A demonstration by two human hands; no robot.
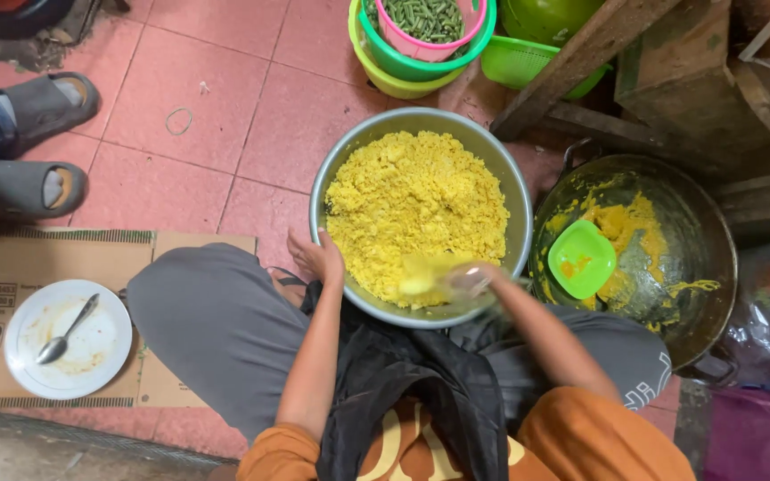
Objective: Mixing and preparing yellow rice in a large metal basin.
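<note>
The left hand (318, 258) grips the near-left rim of the metal bowl (514, 191), fingers curled over its edge. The right hand (467, 281), blurred and covered in a clear glove, is closed around a clump of yellow rice (416, 209) at the bowl's near edge. Beyond, toward the floor's far edge, stacked plastic basins (421, 64) hold green beans (425, 18).

rice (416, 200) in bowl (331, 178), wok (715, 249) right
</note>
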